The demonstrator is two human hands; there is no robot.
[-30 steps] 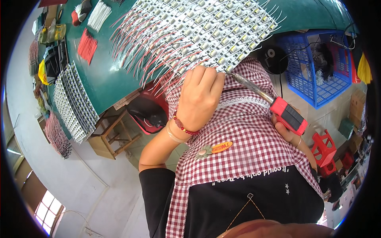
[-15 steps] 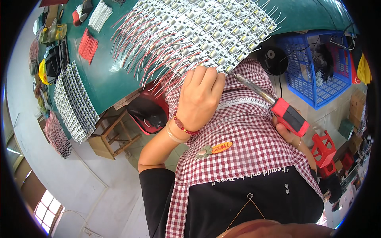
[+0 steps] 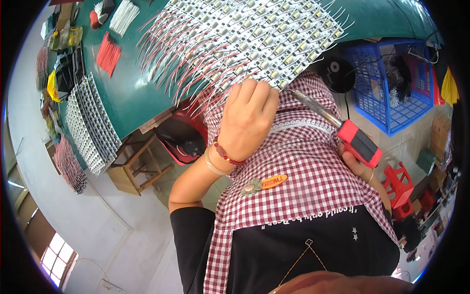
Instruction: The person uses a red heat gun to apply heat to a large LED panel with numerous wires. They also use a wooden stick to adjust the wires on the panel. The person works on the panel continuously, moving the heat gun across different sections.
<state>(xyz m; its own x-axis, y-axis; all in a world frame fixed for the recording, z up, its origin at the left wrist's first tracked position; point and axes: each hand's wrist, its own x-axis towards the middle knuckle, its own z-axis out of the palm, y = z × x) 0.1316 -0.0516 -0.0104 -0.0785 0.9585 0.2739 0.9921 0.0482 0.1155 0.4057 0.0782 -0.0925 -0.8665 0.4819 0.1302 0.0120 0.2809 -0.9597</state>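
A white panel of LED boards lies on the table's near edge, with rows of small components and red and white wires fanning out along its left side. My left hand is closed at the panel's near corner, fingertips curled down against the edge; what they pinch is hidden under the fingers. In my right hand is a soldering iron with a red and black handle. Its metal tip points up and left, a little apart from the panel's corner, close to my left fingers. Much of the right hand is hidden behind the handle.
On the green table lie a bundle of red wires, white wires and a stack of LED boards. A blue crate and black spool are at right, a red stool below.
The soldering iron's tip has drawn slightly right, off the panel's near corner. My left hand stays almost where it was, at the edge.
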